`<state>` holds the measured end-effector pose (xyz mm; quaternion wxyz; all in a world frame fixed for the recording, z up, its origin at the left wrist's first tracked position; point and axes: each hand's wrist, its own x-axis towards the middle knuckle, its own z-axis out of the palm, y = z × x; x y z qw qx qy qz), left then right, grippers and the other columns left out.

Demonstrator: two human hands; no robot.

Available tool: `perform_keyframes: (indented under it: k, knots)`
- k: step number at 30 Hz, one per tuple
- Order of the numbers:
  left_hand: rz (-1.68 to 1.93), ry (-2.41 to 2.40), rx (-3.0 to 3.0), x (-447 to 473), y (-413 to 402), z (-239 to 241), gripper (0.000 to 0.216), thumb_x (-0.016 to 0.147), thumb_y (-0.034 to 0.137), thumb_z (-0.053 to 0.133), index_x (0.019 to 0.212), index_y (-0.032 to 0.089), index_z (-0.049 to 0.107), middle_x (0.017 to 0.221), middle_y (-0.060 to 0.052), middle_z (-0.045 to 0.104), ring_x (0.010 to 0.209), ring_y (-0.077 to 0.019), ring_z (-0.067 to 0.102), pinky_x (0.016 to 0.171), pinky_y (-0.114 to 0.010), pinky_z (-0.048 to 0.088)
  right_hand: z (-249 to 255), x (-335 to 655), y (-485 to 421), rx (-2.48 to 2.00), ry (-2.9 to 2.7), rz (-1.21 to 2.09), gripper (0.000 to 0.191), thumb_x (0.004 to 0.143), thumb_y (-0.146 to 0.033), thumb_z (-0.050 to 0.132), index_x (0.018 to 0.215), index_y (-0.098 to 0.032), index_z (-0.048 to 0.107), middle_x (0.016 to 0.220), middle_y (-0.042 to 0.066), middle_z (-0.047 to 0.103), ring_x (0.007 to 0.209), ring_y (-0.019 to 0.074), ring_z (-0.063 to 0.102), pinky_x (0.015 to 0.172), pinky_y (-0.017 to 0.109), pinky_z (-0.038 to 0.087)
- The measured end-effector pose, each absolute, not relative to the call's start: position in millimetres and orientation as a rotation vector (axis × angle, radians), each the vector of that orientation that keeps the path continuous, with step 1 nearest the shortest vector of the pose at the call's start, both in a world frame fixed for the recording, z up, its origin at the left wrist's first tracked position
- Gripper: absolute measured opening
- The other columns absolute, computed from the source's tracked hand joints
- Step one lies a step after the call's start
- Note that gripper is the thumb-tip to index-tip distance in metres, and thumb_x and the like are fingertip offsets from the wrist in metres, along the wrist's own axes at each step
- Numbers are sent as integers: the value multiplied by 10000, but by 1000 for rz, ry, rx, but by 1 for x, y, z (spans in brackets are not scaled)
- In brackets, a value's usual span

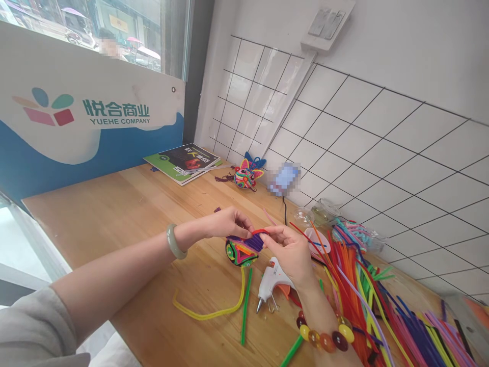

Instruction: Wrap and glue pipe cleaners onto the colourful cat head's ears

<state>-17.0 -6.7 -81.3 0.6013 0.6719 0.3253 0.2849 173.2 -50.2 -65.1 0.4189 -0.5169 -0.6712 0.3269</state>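
My left hand (228, 222) and my right hand (291, 250) are both closed on a small multicoloured pipe-cleaner figure (243, 250), held just above the wooden table (126, 214). My left fingers pinch its top from the left. My right thumb and fingers pinch a red pipe cleaner (260, 232) that arches over the figure's purple top. A yellow pipe cleaner (214, 311) trails from the figure down onto the table. A jade bangle (173, 241) is on my left wrist, and a bead bracelet (324, 336) on my right.
A white glue gun (269, 283) and a green pipe cleaner (246, 306) lie under my hands. A big heap of coloured pipe cleaners (382, 311) fills the right. A finished figure (245, 176), a booklet (183, 162), a phone (284, 178) and a wire grid (344, 132) stand behind.
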Motion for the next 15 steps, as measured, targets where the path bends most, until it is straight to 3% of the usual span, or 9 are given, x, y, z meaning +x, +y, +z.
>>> perform_keyframes:
  k: [15]
  knots:
    - [663, 757, 1559, -16, -7, -82, 259, 649, 296, 654, 829, 109, 666, 704, -32, 652, 610, -102, 559, 559, -191, 424, -67, 175, -49, -1282, -1689, 825, 170, 695, -297, 657, 803, -167, 655, 705, 46, 678, 610, 149, 612, 615, 290, 510]
